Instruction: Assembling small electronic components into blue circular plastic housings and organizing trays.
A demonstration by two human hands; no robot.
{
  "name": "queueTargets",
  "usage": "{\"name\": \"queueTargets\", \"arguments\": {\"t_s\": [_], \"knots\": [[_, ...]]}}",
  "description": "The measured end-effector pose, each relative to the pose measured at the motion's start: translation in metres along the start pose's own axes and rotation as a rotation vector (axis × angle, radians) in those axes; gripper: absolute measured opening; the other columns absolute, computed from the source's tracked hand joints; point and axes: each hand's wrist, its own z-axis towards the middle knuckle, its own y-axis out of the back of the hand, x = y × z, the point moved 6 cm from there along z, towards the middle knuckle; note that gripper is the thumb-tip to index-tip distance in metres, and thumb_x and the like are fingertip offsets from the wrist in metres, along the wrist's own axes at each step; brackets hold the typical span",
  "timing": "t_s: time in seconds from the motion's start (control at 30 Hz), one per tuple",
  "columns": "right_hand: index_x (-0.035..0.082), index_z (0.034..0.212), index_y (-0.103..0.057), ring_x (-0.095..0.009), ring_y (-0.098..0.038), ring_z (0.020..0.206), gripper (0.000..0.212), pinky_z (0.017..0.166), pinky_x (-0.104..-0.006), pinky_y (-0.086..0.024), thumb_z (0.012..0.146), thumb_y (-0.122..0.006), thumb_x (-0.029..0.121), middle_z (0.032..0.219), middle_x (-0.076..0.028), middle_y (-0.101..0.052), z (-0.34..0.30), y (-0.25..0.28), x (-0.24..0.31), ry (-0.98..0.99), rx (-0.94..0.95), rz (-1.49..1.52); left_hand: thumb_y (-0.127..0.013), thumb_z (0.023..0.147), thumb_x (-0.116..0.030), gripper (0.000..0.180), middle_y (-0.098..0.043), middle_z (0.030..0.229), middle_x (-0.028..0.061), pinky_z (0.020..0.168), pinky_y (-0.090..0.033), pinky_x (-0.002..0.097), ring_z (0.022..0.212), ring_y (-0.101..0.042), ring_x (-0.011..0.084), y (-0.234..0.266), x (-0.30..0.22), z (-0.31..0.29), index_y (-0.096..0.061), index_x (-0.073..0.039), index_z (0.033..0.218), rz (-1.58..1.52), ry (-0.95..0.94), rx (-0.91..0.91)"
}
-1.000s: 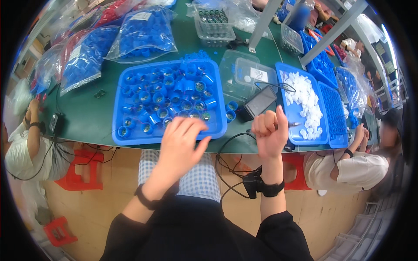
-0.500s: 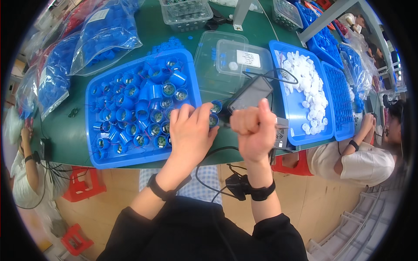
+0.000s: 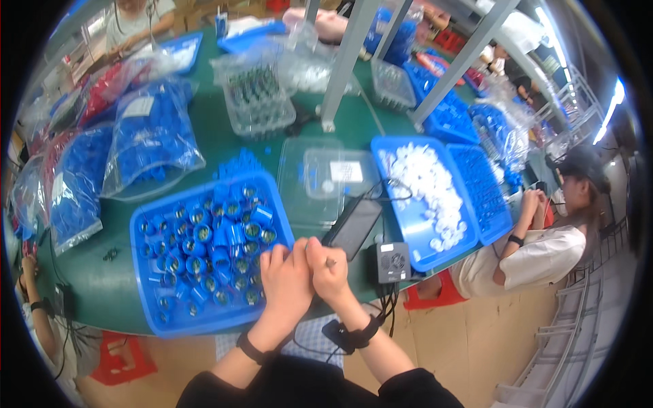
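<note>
My left hand [image 3: 286, 282] is closed over the right edge of a blue tray [image 3: 151, 319]; what its fingers hold, if anything, is hidden. Pressed against it, my right hand [image 3: 329, 270] is closed in a fist. A short grey end of a thin tool [image 3: 330, 262] pokes out of that fist, its kind not clear. The tray is filled with small blue cups [image 3: 195, 264], many with green circuit boards inside and some with thin red wires. Just beyond my right hand lies a black rectangular device [image 3: 354, 228] with a cable.
Right of the device are a small grey box with a fan [image 3: 393, 262], a blue tray [image 3: 425, 262] of white plastic pieces and a tray of blue parts [image 3: 479, 190]. Clear lids [image 3: 309, 180], bags of blue cups [image 3: 151, 136] and metal posts [image 3: 343, 75] stand farther back. A co-worker [image 3: 530, 251] sits at right.
The view has tilted up, showing more of the far table. My right hand has come over to my left, and the two now touch. A blue cup at my left fingers no longer shows.
</note>
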Motion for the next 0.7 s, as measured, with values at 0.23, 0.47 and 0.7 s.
{"name": "queueTargets", "arguments": {"t_s": [0.23, 0.47, 0.7], "knots": [[0.000, 0.056, -0.045, -0.005, -0.031, 0.049, 0.044, 0.042, -0.0268, -0.025, 0.095, -0.046, 0.022, 0.049, 0.003, -0.037, -0.005, 0.001, 0.002, 0.091, -0.072, 0.018, -0.059, 0.069, -0.014, 0.021, -0.058, 0.073, 0.0044, 0.068, -0.034, 0.0355, 0.074, -0.050, 0.0221, 0.001, -0.003, -0.008, -0.055, -0.007, 0.089, 0.041, -0.077, -0.112], [0.004, 0.053, -0.045, -0.004, -0.032, 0.050, 0.044, 0.044, -0.0266, -0.025, 0.094, -0.048, 0.020, 0.052, 0.007, -0.040, -0.002, 0.001, -0.009, 0.115, -0.143, 0.055, -0.055, 0.072, -0.015, 0.015, -0.061, 0.069, 0.0037, 0.073, -0.035, 0.0365, 0.079, -0.052, 0.0222, 0.000, -0.003, -0.010, -0.055, -0.010, 0.086, 0.142, -0.082, -0.129], [0.009, 0.050, -0.036, -0.003, -0.029, 0.048, 0.049, 0.043, -0.0257, -0.021, 0.095, -0.048, 0.023, 0.050, 0.007, -0.037, 0.004, 0.016, -0.015, 0.205, -0.156, 0.216, -0.056, 0.073, -0.013, 0.015, -0.061, 0.070, 0.0075, 0.078, -0.036, 0.0385, 0.081, -0.054, 0.0244, -0.015, -0.012, -0.008, -0.055, -0.007, 0.086, 0.200, -0.099, -0.164]]}}
